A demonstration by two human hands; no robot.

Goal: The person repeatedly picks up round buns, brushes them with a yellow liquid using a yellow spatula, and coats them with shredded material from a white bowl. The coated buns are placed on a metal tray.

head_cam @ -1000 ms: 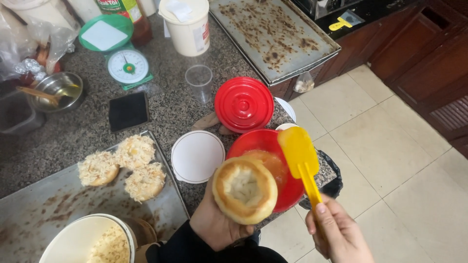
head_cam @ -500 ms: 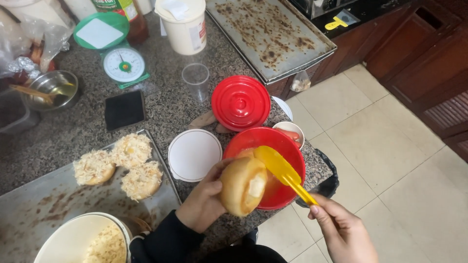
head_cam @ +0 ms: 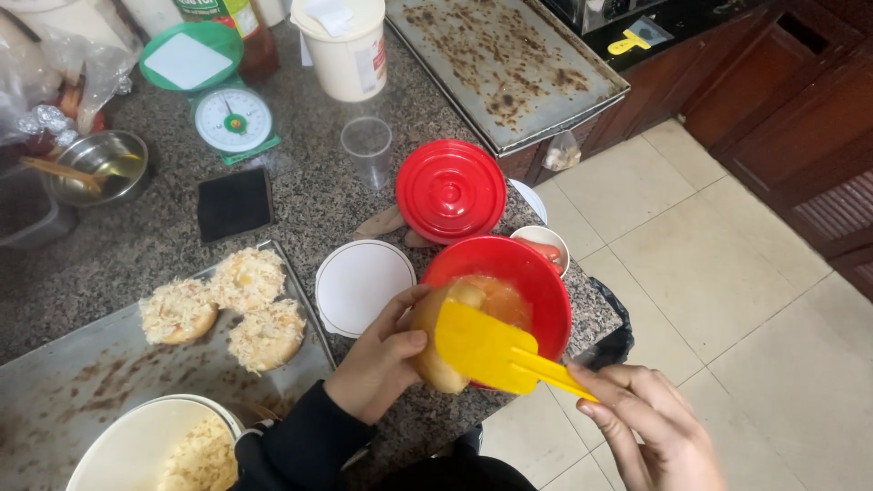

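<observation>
Fingers: my left hand (head_cam: 377, 359) is wrapped around a round bun (head_cam: 438, 341), thumb on top; my right hand (head_cam: 650, 436) pinches the handle of a yellow spatula (head_cam: 496, 355) between thumb and fingertips.
Bun: I see it held on edge at lower centre of the frame, over the near rim of the red bowl (head_cam: 546, 282).
Spatula: its blade lies flat against the bun's face, handle running down to the right.
Red bowl: it sits at the counter's edge, centre frame, with orange sauce (head_cam: 500, 300) inside.
Near left: a white bucket of shredded topping (head_cam: 186, 459) at the bottom left corner, resting on a metal tray (head_cam: 73, 382).
Coated buns: three topped buns (head_cam: 227, 305) are clustered on that tray, left of centre.
Middle: a white lid (head_cam: 364, 286) just beside the bowl, a red lid (head_cam: 451, 191) behind it.
Far: a clear plastic cup (head_cam: 366, 145), a black square (head_cam: 235, 202), a green kitchen scale (head_cam: 232, 114), and a white tub (head_cam: 346, 45) at top centre.
Top right: a stained baking tray (head_cam: 500, 64) on the granite counter (head_cam: 118, 245).
</observation>
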